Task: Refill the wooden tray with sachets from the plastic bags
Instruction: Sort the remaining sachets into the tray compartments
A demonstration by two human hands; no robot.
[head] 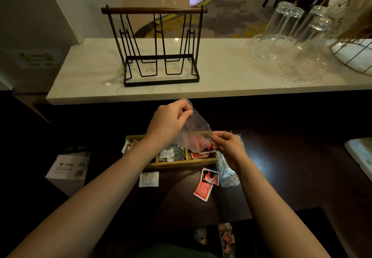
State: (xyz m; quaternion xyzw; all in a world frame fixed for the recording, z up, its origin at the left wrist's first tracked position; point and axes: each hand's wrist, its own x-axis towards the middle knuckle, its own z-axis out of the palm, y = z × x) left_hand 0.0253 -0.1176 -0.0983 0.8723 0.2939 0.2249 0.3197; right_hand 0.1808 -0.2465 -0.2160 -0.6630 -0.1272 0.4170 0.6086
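Head view showed the left hand [170, 119] and right hand [227, 147] both pinching a clear plastic bag [196, 135] above the wooden tray [181, 164]. Red sachets [202, 154] filled the tray's right compartment; two more [206, 185] lay on the dark table [271, 173] just before it.

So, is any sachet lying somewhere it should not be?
Yes. Three sachets lie on the dark table in front of the wooden tray, not in it: a white sachet and two red sachets, beside a crumpled plastic bag.
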